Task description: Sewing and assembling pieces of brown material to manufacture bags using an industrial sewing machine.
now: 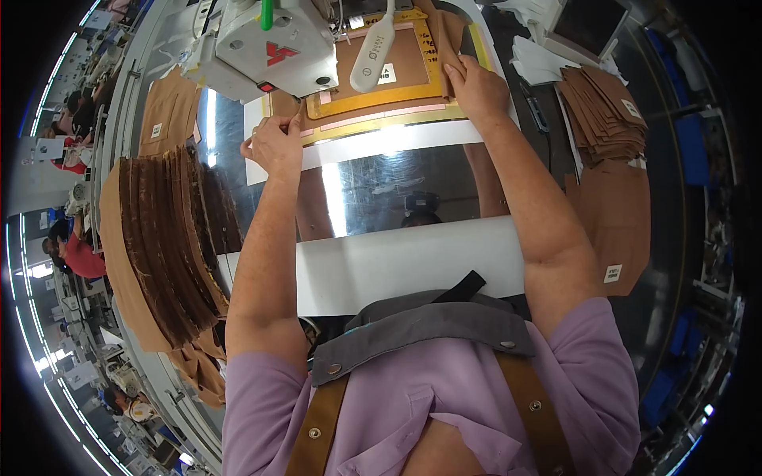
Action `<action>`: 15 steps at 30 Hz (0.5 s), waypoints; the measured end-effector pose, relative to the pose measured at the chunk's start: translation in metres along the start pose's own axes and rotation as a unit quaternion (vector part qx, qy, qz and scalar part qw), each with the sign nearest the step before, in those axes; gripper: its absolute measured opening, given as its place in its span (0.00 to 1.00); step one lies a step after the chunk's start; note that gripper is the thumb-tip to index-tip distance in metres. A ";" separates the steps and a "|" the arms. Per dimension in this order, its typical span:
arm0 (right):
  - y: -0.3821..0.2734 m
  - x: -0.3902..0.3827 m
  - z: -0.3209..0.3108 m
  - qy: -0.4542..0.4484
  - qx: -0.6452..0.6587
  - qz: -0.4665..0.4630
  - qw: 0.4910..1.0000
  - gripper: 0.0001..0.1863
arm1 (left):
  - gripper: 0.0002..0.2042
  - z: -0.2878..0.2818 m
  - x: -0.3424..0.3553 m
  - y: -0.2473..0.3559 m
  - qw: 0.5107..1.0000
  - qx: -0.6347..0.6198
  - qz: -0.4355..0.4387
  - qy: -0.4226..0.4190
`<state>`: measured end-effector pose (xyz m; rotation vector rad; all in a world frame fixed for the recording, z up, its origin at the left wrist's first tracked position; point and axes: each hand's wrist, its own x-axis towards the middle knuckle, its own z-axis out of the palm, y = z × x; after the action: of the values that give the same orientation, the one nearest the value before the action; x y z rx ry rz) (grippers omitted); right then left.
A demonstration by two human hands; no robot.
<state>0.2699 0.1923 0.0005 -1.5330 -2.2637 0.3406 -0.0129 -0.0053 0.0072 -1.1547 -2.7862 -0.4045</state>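
A yellow-edged sewing template (373, 106) lies under the white head of a sewing machine (266, 47). Brown fabric (409, 59) with a small white label shows inside its frame and spills past the right side. At the template's near left corner my left hand (275, 147) is closed, thumb and forefinger pinching the fabric edge. My right hand (480, 91) grips a fold of the brown fabric at the right edge, fingers curled over it. A pale grey oval control unit on a cable (373, 54) hangs over the template and hides part of it.
A thick stack of brown fabric pieces (159, 238) stands left of my left forearm. More brown pieces (599, 119) are piled on the right, near a screen (587, 28) and white cloth. A shiny metal plate (397, 190) lies before the template. Co-workers sit far left.
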 end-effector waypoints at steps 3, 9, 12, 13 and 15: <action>0.008 0.006 0.004 0.018 0.034 0.010 0.999 0.23 | 0.10 0.001 0.003 -0.007 1.000 -0.015 0.003 0.013; 0.032 0.001 0.001 0.040 0.092 0.022 0.995 0.22 | 0.10 -0.019 -0.002 -0.009 0.996 0.014 0.083 0.005; 0.041 -0.017 -0.025 0.038 0.191 0.024 0.981 0.20 | 0.10 -0.033 -0.018 -0.001 0.991 -0.004 0.131 -0.018; 0.038 -0.026 -0.034 0.044 0.190 0.033 0.980 0.20 | 0.10 -0.032 -0.023 -0.002 0.990 -0.004 0.143 -0.020; 0.032 -0.040 -0.048 0.014 0.225 0.018 0.974 0.20 | 0.13 -0.031 -0.030 -0.004 0.990 -0.013 0.141 -0.021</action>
<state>0.3311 0.1663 0.0238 -1.3271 -1.9607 0.7774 0.0053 -0.0374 0.0307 -1.5510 -2.6026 -0.3913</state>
